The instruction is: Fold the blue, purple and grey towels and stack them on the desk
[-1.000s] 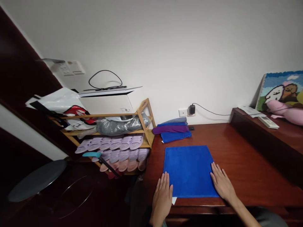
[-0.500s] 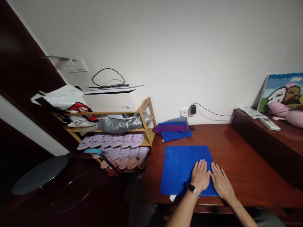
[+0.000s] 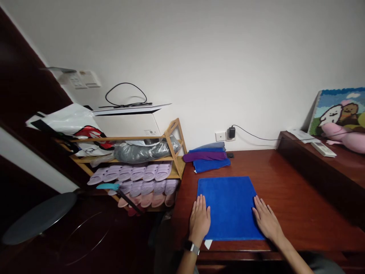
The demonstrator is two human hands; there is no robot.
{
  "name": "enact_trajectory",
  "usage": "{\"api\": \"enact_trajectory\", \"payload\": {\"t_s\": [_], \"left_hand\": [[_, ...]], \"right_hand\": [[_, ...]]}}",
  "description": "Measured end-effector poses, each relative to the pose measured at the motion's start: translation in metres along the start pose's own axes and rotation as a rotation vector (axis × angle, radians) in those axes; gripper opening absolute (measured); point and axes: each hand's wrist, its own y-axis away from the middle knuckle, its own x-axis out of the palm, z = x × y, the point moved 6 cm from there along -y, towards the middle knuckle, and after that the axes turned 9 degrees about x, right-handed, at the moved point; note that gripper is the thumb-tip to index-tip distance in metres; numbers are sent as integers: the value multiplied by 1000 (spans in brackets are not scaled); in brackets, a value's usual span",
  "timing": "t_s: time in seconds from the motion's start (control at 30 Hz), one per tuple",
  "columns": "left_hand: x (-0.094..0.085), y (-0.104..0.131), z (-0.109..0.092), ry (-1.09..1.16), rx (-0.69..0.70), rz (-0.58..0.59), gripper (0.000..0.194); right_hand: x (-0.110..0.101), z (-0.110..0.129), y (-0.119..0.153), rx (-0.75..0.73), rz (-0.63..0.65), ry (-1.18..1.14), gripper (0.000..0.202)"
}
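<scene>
A blue cloth (image 3: 229, 208) lies spread flat on the reddish-brown wooden desk (image 3: 296, 205), with a small white tag (image 3: 208, 244) sticking out at its near left corner. My left hand (image 3: 200, 220), with a watch on its wrist, rests flat along the cloth's left edge. Flat on the opposite side, my right hand (image 3: 267, 220) touches the right edge. Both hands have their fingers stretched out and hold nothing.
Folded blue and purple cloths (image 3: 209, 156) are stacked at the desk's back left. A wooden rack (image 3: 178, 152) with slippers (image 3: 138, 173) stands at left. On the raised ledge at right are a remote (image 3: 323, 149), a pink plush toy (image 3: 345, 139) and a picture (image 3: 339, 108).
My left hand has moved left across the cloth, from beside my right hand to the left edge. My right hand stays at the right edge. The view has shifted slightly.
</scene>
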Motion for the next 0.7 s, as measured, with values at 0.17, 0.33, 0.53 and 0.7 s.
{"api": "enact_trajectory", "payload": {"t_s": [0.17, 0.33, 0.53, 0.7], "left_hand": [[0, -1, -4, -5, -5, -14, 57], [-7, -3, 1, -7, 6, 13, 56], [-11, -52, -82, 139, 131, 50, 57], [10, -92, -177, 294, 320, 159, 64]], "right_hand": [[-10, 13, -30, -31, 11, 32, 72], [-1, 15, -39, -42, 11, 37, 72], [-1, 14, -38, -45, 18, 33, 73], [1, 12, -39, -69, 26, 28, 70]]}}
